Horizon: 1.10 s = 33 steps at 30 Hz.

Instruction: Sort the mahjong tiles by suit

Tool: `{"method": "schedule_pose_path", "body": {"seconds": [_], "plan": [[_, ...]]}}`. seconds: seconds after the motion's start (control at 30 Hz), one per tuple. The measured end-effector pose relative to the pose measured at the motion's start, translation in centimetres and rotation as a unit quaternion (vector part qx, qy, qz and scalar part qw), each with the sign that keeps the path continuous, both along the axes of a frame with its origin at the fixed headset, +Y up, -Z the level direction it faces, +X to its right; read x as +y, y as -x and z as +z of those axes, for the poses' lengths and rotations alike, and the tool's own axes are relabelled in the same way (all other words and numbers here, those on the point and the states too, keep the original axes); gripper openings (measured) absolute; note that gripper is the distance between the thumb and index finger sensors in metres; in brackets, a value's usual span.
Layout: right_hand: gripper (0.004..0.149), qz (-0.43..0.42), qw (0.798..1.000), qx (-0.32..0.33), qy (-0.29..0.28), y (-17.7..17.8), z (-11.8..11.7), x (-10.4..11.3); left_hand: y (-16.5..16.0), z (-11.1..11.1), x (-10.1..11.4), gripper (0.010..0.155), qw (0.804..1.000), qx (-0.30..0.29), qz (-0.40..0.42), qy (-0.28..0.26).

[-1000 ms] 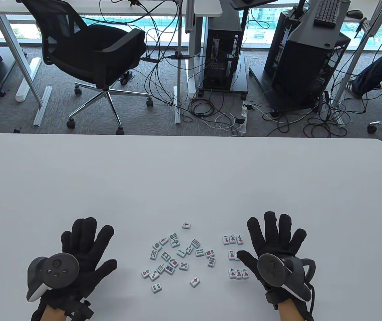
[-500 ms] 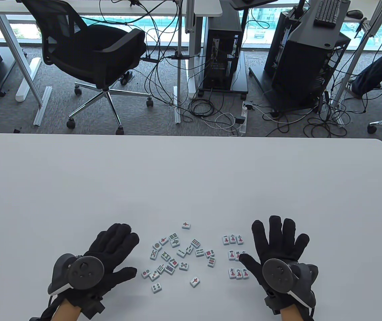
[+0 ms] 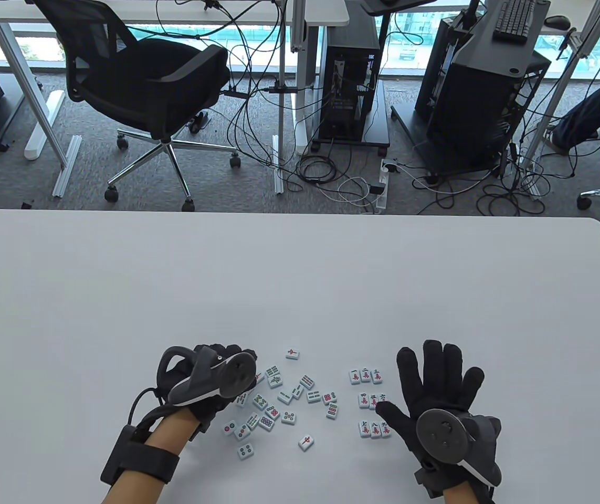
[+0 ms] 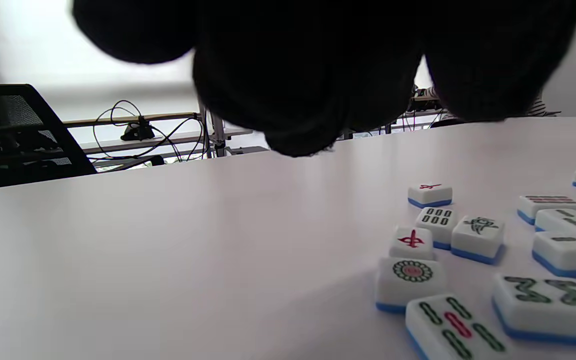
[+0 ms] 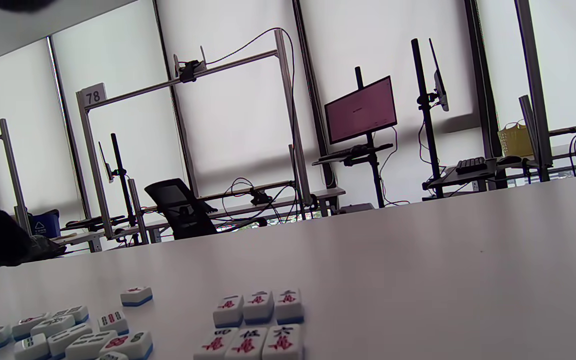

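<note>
Loose mahjong tiles (image 3: 284,400) of mixed suits lie face up in a pile near the table's front. To their right, character tiles (image 3: 370,401) stand sorted in three short rows, also seen in the right wrist view (image 5: 258,306). My left hand (image 3: 226,354) hangs over the pile's left edge, turned on its side, fingers (image 4: 298,90) bent downward and holding nothing. Just below them lie a circle tile (image 4: 410,272) and a red-marked tile (image 4: 411,240). My right hand (image 3: 436,378) lies flat with fingers spread beside the sorted rows, its thumb tip at the middle row.
Single tiles lie apart from the pile: one behind it (image 3: 292,353), one in front (image 3: 306,442), one front left (image 3: 245,450). The white table (image 3: 300,273) stretches far back. Beyond its edge are an office chair (image 3: 142,89), cables and computer racks.
My left hand has moved right to the pile's left edge, rolling onto its side with fingers bent down. The right hand has barely shifted. No tile has moved.
</note>
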State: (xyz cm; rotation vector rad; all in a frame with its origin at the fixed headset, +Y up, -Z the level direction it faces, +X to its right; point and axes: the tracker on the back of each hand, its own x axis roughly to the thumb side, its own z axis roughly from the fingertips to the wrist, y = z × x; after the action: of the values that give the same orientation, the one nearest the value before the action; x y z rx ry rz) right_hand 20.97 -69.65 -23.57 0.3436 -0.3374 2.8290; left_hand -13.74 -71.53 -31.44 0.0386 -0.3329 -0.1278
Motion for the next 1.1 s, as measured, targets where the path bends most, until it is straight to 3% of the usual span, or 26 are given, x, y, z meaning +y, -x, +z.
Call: {"method": "schedule_pose_path", "body": {"seconds": [0.4,0.57,0.67,0.83,1.1], "plan": [[0.084,-0.009,1.000,0.004,0.001,-0.1,0.0,0.0,-1.2,-3.0,-3.3,0.045,0.987,0.085,-0.106,0.083],[0.084,-0.004,1.000,0.007,0.002,0.2,0.0,-0.1,-0.3,-3.9,-3.4,0.043,0.988,0.107,-0.077,0.077],[0.084,-0.002,1.000,0.008,0.004,0.3,0.0,-0.2,0.2,-4.2,-3.1,0.044,0.987,0.106,-0.103,0.058],[0.084,-0.004,1.000,0.009,0.005,0.3,0.0,-0.2,0.2,-3.9,-2.5,0.047,0.989,0.103,-0.059,0.093],[0.084,-0.001,1.000,0.009,0.012,0.5,-0.1,-0.4,-1.0,-4.1,-3.5,0.059,0.973,0.119,-0.111,0.162]]}}
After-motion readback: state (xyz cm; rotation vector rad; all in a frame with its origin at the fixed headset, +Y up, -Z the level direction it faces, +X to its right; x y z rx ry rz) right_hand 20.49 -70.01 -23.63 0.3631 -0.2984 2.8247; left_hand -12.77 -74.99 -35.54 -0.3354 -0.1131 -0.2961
